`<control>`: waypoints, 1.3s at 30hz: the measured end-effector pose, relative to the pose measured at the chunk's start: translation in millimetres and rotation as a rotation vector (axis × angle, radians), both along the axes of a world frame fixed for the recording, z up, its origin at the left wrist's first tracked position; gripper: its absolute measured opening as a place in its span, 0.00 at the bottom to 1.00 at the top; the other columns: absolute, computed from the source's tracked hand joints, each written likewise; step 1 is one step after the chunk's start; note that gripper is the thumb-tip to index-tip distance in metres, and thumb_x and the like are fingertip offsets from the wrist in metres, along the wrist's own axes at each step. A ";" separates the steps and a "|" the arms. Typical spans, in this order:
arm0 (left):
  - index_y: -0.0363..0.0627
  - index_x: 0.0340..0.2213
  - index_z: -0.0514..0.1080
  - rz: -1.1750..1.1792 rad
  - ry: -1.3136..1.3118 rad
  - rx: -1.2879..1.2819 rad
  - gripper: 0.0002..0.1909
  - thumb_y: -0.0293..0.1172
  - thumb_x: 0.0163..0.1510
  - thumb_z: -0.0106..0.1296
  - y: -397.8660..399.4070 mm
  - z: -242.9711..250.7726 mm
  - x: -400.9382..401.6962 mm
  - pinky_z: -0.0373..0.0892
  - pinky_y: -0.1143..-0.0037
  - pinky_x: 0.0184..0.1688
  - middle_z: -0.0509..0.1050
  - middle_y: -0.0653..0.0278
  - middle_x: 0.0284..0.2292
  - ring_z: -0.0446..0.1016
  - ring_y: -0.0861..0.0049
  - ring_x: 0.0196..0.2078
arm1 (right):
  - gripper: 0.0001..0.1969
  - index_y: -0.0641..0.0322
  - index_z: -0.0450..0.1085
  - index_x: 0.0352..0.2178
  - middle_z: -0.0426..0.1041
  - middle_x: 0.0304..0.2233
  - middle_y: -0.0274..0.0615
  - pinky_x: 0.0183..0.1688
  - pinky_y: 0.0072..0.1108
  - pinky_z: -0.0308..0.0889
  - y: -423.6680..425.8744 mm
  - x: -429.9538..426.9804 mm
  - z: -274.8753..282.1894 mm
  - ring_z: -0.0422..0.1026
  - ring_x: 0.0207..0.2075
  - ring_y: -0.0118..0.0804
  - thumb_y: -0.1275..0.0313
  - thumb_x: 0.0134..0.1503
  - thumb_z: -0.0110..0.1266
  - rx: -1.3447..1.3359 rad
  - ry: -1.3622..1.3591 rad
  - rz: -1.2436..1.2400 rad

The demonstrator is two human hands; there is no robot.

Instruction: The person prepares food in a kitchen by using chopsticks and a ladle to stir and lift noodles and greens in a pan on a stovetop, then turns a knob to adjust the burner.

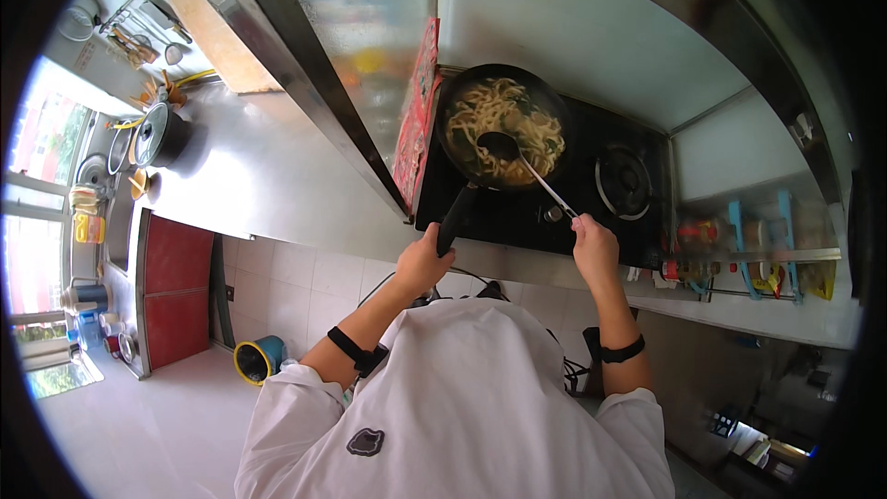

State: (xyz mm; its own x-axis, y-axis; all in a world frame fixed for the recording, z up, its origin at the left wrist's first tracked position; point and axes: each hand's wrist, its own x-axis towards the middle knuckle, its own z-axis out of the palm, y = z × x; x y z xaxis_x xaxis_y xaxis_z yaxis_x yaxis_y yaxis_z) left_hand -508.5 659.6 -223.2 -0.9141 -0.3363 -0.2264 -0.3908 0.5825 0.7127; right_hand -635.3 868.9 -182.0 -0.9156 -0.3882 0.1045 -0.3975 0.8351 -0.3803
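A dark wok (454, 159) with a long black handle (457, 216) sits over the left side of a black gas stove (589, 222). Thick noodles (509, 93) with green leaves lie in liquid inside it. My left hand (424, 260) is closed around the wok's handle. In my right hand (596, 246) is the end of a metal ladle's handle; the dark bowl of the ladle (497, 145) rests among the noodles, tilted, near the middle of the wok.
A free burner (624, 181) is right of the wok. Red patterned sheeting (418, 125) edges the stove's left side. Beyond a partition stand a lidded pot (161, 135) and a cutting board (222, 41). Bottles (682, 270) fill a rack at right. A bin (260, 359) stands on the floor.
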 end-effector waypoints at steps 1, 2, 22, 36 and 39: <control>0.44 0.31 0.54 0.010 0.000 -0.009 0.18 0.35 0.37 0.44 1.4 0.9 0.2 0.59 0.66 0.23 0.65 0.53 0.17 0.64 0.57 0.21 | 0.09 0.61 0.59 0.17 0.64 0.15 0.46 0.21 0.31 0.57 1.3 -1.8 -0.8 0.63 0.21 0.48 0.69 0.46 0.37 0.013 0.000 0.005; 0.44 0.31 0.55 0.029 -0.016 0.003 0.18 0.35 0.36 0.45 2.7 2.2 -0.3 0.59 0.67 0.24 0.65 0.51 0.18 0.64 0.56 0.23 | 0.09 0.61 0.59 0.17 0.64 0.15 0.46 0.21 0.31 0.57 2.7 -4.1 -2.0 0.63 0.21 0.48 0.69 0.46 0.37 0.025 0.002 0.011; 0.45 0.30 0.57 0.131 -0.035 -0.055 0.16 0.36 0.37 0.44 12.3 7.9 2.7 0.59 0.66 0.26 0.65 0.51 0.20 0.63 0.56 0.25 | 0.10 0.65 0.61 0.19 0.63 0.15 0.47 0.20 0.24 0.56 12.2 -28.0 20.6 0.62 0.18 0.44 0.69 0.46 0.37 -0.287 -0.109 0.035; 0.43 0.30 0.57 0.096 -0.013 -0.006 0.16 0.35 0.37 0.44 4.1 2.8 5.1 0.58 0.68 0.25 0.65 0.51 0.19 0.63 0.57 0.25 | 0.12 0.66 0.62 0.16 0.63 0.13 0.47 0.20 0.24 0.55 11.0 -27.4 9.2 0.62 0.17 0.42 0.68 0.45 0.38 -0.162 -0.089 -0.006; 0.43 0.30 0.57 0.087 -0.005 -0.004 0.16 0.35 0.37 0.44 2.3 0.9 5.9 0.58 0.68 0.25 0.65 0.51 0.19 0.63 0.57 0.25 | 0.11 0.65 0.61 0.17 0.62 0.14 0.46 0.20 0.24 0.55 11.0 -22.3 17.9 0.62 0.17 0.42 0.68 0.46 0.37 -0.200 -0.089 -0.025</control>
